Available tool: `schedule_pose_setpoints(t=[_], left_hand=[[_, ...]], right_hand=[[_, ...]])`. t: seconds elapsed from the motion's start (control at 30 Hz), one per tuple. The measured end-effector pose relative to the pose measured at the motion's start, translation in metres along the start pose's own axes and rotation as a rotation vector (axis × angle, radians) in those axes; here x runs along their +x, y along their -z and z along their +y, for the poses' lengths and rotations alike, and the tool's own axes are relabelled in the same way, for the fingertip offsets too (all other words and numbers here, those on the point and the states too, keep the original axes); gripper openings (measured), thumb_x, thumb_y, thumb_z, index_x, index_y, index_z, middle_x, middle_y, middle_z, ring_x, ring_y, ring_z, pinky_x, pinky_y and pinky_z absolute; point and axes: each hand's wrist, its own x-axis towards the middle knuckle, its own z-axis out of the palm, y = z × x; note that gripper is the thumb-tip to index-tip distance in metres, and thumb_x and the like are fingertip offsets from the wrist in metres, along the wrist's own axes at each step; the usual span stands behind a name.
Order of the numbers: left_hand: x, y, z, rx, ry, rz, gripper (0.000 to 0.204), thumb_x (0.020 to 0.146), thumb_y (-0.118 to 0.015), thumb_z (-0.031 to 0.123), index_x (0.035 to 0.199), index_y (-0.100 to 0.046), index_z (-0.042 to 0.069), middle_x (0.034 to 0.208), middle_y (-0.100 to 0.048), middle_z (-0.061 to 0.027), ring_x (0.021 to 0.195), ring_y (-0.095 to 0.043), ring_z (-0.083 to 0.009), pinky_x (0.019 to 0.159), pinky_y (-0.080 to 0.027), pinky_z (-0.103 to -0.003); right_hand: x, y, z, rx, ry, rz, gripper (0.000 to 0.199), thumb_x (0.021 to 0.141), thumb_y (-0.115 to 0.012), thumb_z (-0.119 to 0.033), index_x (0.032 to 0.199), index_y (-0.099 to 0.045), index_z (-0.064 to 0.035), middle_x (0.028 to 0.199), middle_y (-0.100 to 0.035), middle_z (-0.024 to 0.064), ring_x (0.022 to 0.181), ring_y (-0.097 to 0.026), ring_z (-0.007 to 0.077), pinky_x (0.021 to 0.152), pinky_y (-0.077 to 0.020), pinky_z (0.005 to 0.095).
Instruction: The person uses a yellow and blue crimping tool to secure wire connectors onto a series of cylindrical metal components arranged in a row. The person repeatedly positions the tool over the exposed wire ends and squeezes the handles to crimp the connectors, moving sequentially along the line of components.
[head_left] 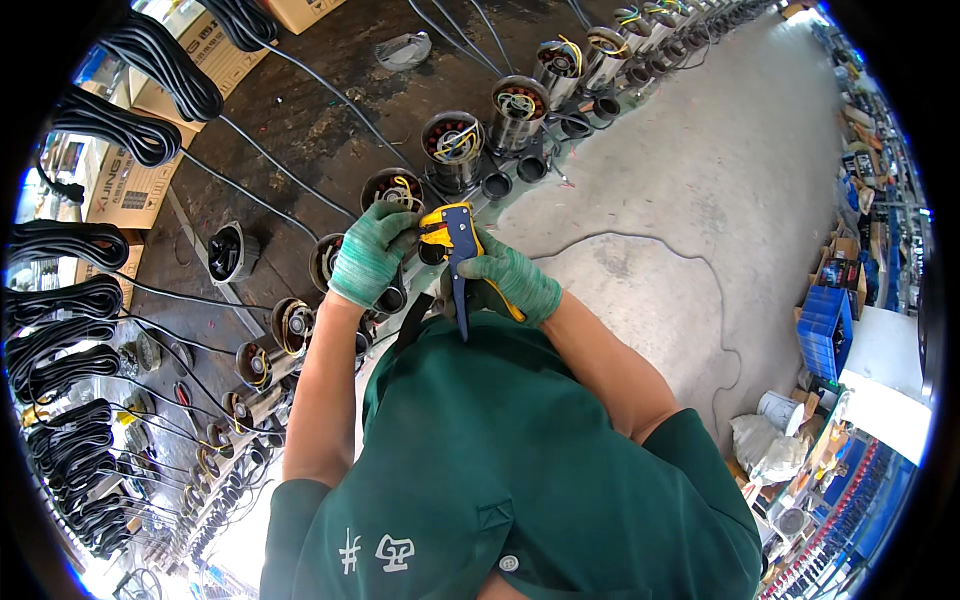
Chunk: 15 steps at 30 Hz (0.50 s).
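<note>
Right hand (pixel 512 280) grips the blue-yellow wire stripper (pixel 452 240), left hand (pixel 372 252) pinches wires at a motor stator (pixel 392 190); likely mid-row, with more stators (pixel 520 105) lined up beyond.

A curving row of motor stators (pixel 452 140) and black caps (pixel 497 185) blocks the 12 and 9 o'clock sides, coiled black cables (pixel 60 300) crowding farther at 9, while bare concrete floor (pixel 700 200) lies open toward 2 o'clock.

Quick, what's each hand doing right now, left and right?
Left hand: gloved, curled shut at the wire stripper's head, by the motor stator; what it pinches cannot be told.
Right hand: gloved, shut on the wire stripper's handles.
</note>
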Motion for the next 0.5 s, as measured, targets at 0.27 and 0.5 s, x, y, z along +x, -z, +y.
schedule_pose_setpoints(t=[0.27, 0.5], left_hand=[[-0.006, -0.011, -0.004, -0.045, 0.004, 0.126, 0.026, 0.09, -0.074, 0.003, 0.116, -0.078, 0.004, 0.115, -0.071, -0.016, 0.101, -0.072, -0.0372, 0.089, -0.059, -0.042], [-0.007, -0.012, -0.001, -0.064, -0.018, 0.194, 0.023, 0.091, -0.075, 0.002, 0.113, -0.077, 0.005, 0.111, -0.072, -0.0132, 0.098, -0.073, -0.0317, 0.086, -0.058, -0.037]], right_hand=[[0.003, -0.007, 0.009, -0.018, 0.071, 0.014, 0.075, 0.094, -0.078, -0.024, 0.156, -0.037, -0.0127, 0.106, -0.07, 0.0156, 0.092, -0.073, 0.0308, 0.081, -0.0624, 0.0489], [0.007, -0.012, 0.015, 0.036, 0.09, 0.027, 0.061, 0.099, -0.074, -0.025, 0.149, -0.043, -0.0116, 0.1, -0.07, 0.0142, 0.086, -0.072, 0.0294, 0.076, -0.0616, 0.0466]])
